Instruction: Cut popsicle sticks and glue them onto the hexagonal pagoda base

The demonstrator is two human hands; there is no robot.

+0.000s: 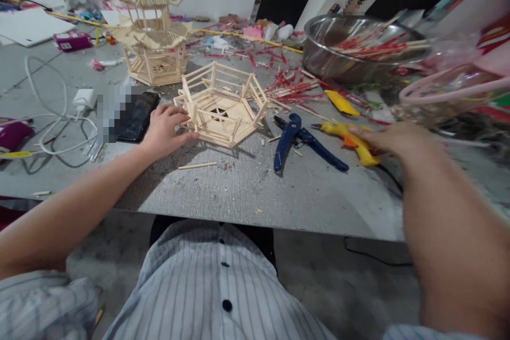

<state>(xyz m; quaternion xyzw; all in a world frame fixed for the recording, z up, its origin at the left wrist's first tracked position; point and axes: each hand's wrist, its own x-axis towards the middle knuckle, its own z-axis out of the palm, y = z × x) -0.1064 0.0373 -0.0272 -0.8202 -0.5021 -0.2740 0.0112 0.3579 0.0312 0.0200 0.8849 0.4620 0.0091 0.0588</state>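
Observation:
A hexagonal wooden-stick frame with low railings sits on the table in front of me. My left hand grips its left edge, thumb low and fingers bent around the corner. At the right, my right hand is on a yellow glue gun with an orange trigger, its nozzle pointing left; some fingers are blurred or hidden. Between the frame and the glue gun lie blue-handled cutters, handles spread. One loose stick rests nearer the table edge.
A stick-built pagoda stands behind the frame. A steel bowl holds sticks in red wrappers, with more wrapper scraps around it. To the left are a phone, a white charger and cables. A pink-rimmed container stands right.

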